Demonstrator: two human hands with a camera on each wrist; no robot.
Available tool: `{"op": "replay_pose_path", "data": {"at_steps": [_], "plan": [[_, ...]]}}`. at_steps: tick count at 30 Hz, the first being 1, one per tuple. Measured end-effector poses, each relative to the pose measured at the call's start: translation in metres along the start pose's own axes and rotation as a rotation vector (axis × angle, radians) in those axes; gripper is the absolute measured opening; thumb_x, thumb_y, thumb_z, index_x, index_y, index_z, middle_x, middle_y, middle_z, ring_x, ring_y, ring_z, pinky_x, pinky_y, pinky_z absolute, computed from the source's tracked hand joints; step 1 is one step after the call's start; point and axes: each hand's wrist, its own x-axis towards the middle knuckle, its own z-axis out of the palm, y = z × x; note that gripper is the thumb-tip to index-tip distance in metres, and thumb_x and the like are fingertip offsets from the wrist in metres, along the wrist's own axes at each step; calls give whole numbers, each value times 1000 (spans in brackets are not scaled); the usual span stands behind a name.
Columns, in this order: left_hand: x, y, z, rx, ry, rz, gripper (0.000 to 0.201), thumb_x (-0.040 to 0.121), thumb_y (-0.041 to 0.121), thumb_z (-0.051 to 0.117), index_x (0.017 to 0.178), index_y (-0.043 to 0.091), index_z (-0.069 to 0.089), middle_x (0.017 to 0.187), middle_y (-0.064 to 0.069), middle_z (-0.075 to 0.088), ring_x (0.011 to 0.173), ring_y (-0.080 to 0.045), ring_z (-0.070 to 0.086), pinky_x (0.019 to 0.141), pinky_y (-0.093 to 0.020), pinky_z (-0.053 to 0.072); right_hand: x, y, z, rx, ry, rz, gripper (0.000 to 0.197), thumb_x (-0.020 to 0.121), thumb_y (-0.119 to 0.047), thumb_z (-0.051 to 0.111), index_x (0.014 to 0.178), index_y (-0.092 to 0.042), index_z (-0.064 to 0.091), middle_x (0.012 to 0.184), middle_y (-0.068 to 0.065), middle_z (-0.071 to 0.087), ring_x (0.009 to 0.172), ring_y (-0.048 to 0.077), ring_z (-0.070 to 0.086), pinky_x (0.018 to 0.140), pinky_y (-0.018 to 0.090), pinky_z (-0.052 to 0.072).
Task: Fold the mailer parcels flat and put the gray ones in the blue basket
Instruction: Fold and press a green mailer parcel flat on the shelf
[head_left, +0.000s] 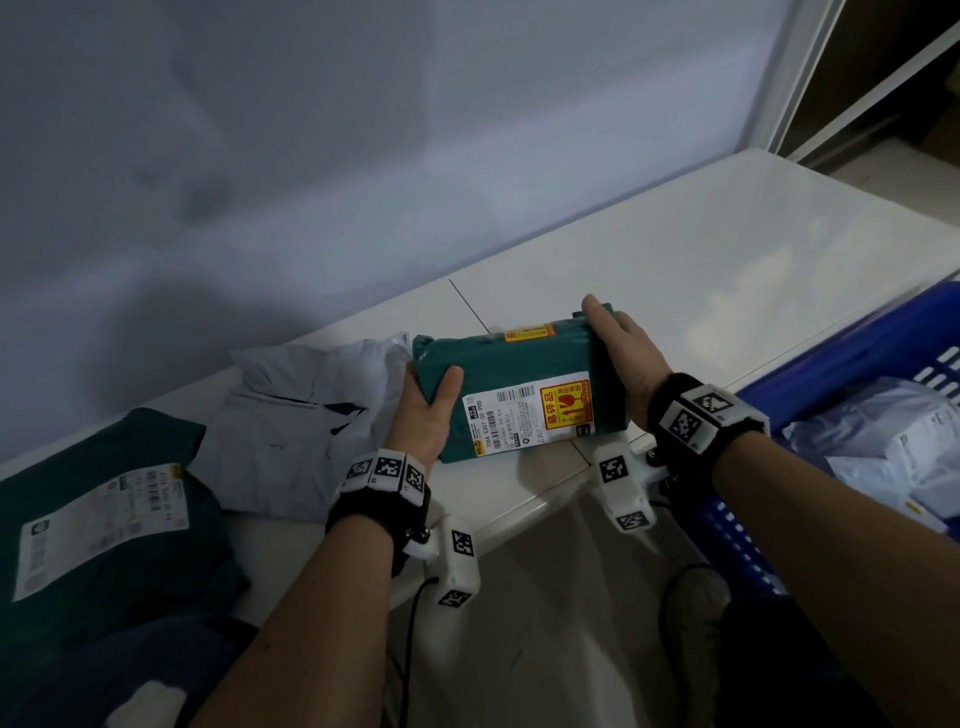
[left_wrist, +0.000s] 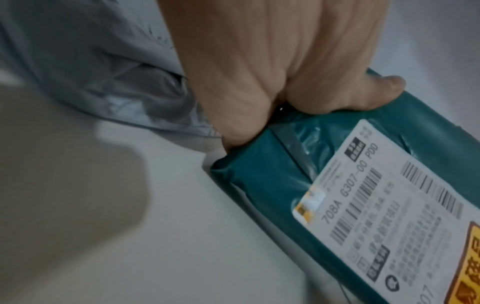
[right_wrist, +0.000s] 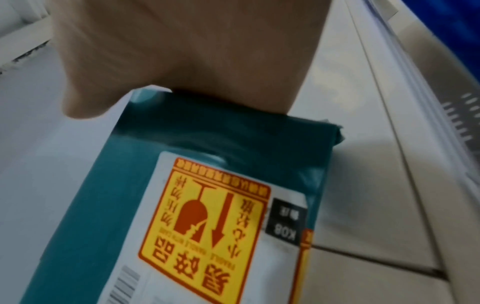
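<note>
A teal mailer parcel (head_left: 498, 374) with a white shipping label and a yellow fragile sticker sits at the front of the white table (head_left: 675, 249). My left hand (head_left: 431, 400) grips its left end, thumb on top and fingers underneath. In the left wrist view the left hand (left_wrist: 259, 72) closes on the teal parcel (left_wrist: 259, 174). My right hand (head_left: 623, 353) clasps the right end, palm against it; its fingers are hidden. A crumpled gray mailer (head_left: 301, 415) lies just left of the teal parcel. The blue basket (head_left: 857, 353) stands at the right.
Several pale gray and white parcels (head_left: 893, 447) lie in the blue basket. Another dark green parcel (head_left: 104, 493) with a label rests at the left front. A gray wall rises behind the table. The table's front edge is close under my wrists.
</note>
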Motion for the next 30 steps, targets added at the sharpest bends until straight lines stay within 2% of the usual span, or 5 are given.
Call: {"op": "replay_pose_path", "data": {"at_steps": [6,11,19,23,30], "plan": [[-1,0,-1,-69,-5,-43,28,98,47,48,124,38,41,110,-1,69,95,-18,69,81,-33,57,4,4,2,19,76,-74,20,86,-35,64,87,-16,57,84,11,64,77,28,63,68,40,52],[6,10,-1,-295,-59,-228,76,76,86,44,129,32,58,118,-6,71,104,-26,71,89,-51,56,3,2,3,-59,130,-172,12,85,-31,61,77,-23,56,82,1,63,79,22,60,71,38,49],[6,22,-4,-311,76,-122,21,93,17,60,113,10,61,105,-18,71,86,-29,70,73,-37,56,-2,0,5,-378,142,-322,13,97,-23,47,90,-14,53,84,-3,57,80,17,51,66,30,39],[3,28,-5,-106,85,-6,12,97,11,51,89,18,56,92,-13,64,84,-27,63,77,-39,51,-8,-6,6,-640,106,-355,20,102,-21,36,99,-11,53,95,7,61,85,24,53,70,29,36],[3,29,-4,748,110,277,31,104,15,30,102,3,58,102,-10,55,93,-22,46,84,-31,35,-19,-6,10,-1116,53,-545,24,101,-14,37,100,-3,58,93,11,59,85,29,53,73,35,41]]}}
